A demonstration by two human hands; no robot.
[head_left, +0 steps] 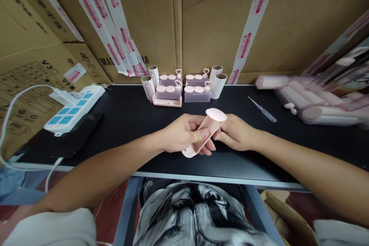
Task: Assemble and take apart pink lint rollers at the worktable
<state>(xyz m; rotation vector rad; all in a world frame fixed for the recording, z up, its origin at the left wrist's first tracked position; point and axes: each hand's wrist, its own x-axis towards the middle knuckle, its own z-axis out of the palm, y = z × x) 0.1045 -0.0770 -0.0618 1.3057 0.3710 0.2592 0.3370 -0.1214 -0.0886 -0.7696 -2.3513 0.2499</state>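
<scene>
A pale pink plastic holder (211, 123) with an oval end and an open side is tilted over the front of the black table. My left hand (186, 132) is closed around its lower part, thumb across the front. My right hand (238, 132) is beside its upper right side, fingers curled and partly behind it; whether it grips the piece I cannot tell. Behind the hands stand several small pink assemblies, among them a lilac box with round pink lids (197, 94) and a white tube (219, 86).
A screwdriver (262, 109) lies right of my hands, near a pile of pink parts in clear plastic (323, 103). At the left are a white power strip (75, 109) and a dark flat device (80, 138) with a cable. Cardboard (213, 19) walls the table's back.
</scene>
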